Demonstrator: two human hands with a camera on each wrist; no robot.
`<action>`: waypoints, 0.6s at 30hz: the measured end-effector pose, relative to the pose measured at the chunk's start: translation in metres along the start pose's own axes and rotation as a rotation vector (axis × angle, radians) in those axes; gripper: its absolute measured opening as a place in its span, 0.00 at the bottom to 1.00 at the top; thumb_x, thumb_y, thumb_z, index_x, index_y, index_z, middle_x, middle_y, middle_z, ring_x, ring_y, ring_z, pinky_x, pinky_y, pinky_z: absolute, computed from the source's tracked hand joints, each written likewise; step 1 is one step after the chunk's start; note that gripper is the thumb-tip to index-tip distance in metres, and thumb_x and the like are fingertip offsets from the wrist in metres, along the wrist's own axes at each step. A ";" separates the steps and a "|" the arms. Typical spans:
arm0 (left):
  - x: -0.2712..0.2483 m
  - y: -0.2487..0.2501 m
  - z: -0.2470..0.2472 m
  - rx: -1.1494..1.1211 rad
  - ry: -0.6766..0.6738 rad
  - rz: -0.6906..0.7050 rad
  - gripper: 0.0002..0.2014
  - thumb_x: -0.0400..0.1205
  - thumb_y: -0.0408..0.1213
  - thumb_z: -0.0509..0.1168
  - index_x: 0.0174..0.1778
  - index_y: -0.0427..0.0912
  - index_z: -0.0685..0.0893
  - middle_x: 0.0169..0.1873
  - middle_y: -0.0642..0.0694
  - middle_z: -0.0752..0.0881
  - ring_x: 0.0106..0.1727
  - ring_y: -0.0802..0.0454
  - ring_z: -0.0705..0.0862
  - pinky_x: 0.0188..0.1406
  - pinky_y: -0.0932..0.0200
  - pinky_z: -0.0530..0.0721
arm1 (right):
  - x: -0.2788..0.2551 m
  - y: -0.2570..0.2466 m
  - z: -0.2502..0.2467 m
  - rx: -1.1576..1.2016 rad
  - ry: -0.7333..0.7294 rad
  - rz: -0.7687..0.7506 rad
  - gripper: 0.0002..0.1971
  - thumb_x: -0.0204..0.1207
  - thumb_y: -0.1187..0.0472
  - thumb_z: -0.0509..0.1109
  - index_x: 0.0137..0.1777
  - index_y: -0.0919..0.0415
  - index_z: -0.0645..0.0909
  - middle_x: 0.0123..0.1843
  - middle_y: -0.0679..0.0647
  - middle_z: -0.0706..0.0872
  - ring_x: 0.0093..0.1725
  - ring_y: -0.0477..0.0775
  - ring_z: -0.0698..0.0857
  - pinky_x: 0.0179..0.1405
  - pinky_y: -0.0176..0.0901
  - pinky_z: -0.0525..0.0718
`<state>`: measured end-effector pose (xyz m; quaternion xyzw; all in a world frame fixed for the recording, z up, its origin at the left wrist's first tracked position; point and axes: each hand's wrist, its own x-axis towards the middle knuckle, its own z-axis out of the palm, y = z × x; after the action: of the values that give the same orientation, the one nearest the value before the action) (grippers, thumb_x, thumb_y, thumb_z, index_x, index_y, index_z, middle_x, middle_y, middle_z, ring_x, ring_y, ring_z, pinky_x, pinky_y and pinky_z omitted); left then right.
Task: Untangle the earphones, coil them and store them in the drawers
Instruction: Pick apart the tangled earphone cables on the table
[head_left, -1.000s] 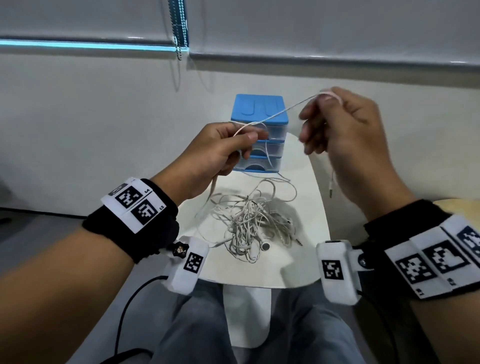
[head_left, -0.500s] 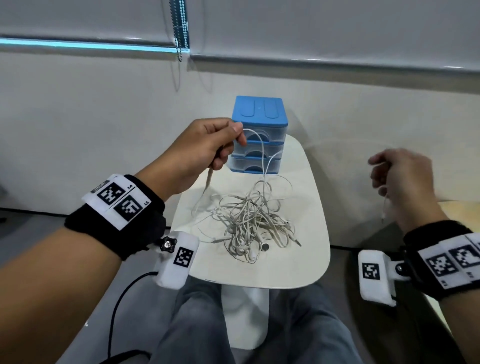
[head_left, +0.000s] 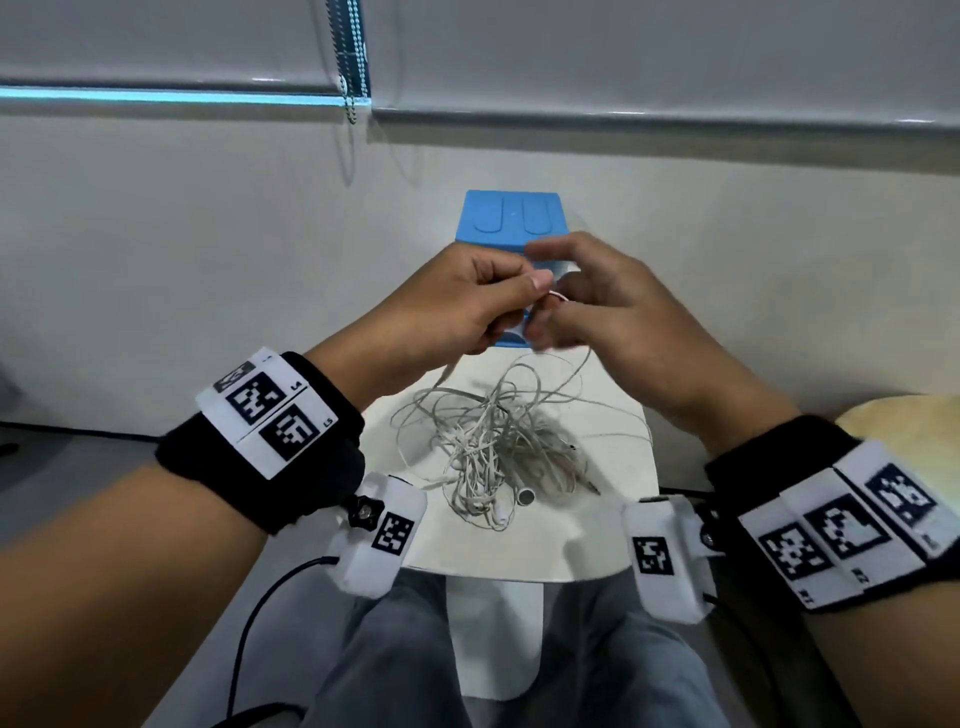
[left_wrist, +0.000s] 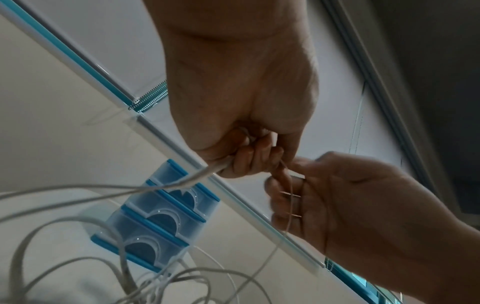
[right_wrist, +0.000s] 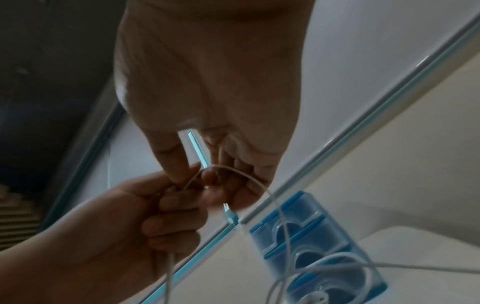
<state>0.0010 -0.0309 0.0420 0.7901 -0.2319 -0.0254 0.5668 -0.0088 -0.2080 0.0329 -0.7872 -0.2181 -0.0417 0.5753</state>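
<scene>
A tangle of white earphones (head_left: 498, 447) lies in the middle of the small white table (head_left: 613, 519). Behind it stands a blue-topped drawer unit (head_left: 511, 218) with clear drawers (left_wrist: 161, 216), all closed. My left hand (head_left: 467, 301) is held above the table in front of the drawers and grips one earphone cable (left_wrist: 207, 172) that rises from the tangle. My right hand (head_left: 597, 306) meets it, thumb and forefinger pinching the same cable (right_wrist: 241, 174) right beside the left thumb. The cable loops down from both hands to the pile.
The table stands against a pale wall, with a blind chain (head_left: 353, 62) hanging above. A pale rounded surface (head_left: 904, 415) sits to the right. My legs are under the table's near edge. A black lead (head_left: 249, 623) trails from the left wrist camera.
My right hand, which had swung out low to the right half a second ago, has come back to the left hand and pinches the cable there. The left hand has shifted slightly right.
</scene>
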 end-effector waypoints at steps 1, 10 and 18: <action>0.000 0.000 0.000 -0.011 0.005 -0.002 0.14 0.90 0.39 0.64 0.42 0.36 0.88 0.27 0.44 0.71 0.29 0.53 0.64 0.26 0.62 0.62 | 0.003 -0.002 0.004 -0.056 -0.008 0.011 0.19 0.69 0.58 0.70 0.61 0.57 0.84 0.35 0.44 0.86 0.33 0.42 0.81 0.39 0.40 0.79; -0.013 -0.034 -0.016 -0.123 0.036 -0.085 0.05 0.86 0.33 0.69 0.48 0.35 0.87 0.33 0.43 0.79 0.32 0.52 0.77 0.37 0.62 0.78 | 0.008 0.012 -0.020 -0.183 0.492 -0.083 0.10 0.80 0.56 0.76 0.41 0.62 0.90 0.26 0.42 0.81 0.28 0.39 0.72 0.32 0.36 0.70; -0.009 -0.034 0.001 -0.068 0.064 -0.072 0.09 0.88 0.34 0.66 0.47 0.33 0.88 0.26 0.52 0.78 0.30 0.52 0.72 0.32 0.63 0.71 | -0.004 0.005 -0.009 -0.523 0.410 -0.107 0.10 0.76 0.50 0.70 0.49 0.52 0.91 0.50 0.50 0.89 0.56 0.54 0.85 0.59 0.50 0.80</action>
<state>0.0040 -0.0192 0.0086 0.7788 -0.1840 -0.0282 0.5990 -0.0087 -0.2183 0.0304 -0.8710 -0.1207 -0.2836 0.3826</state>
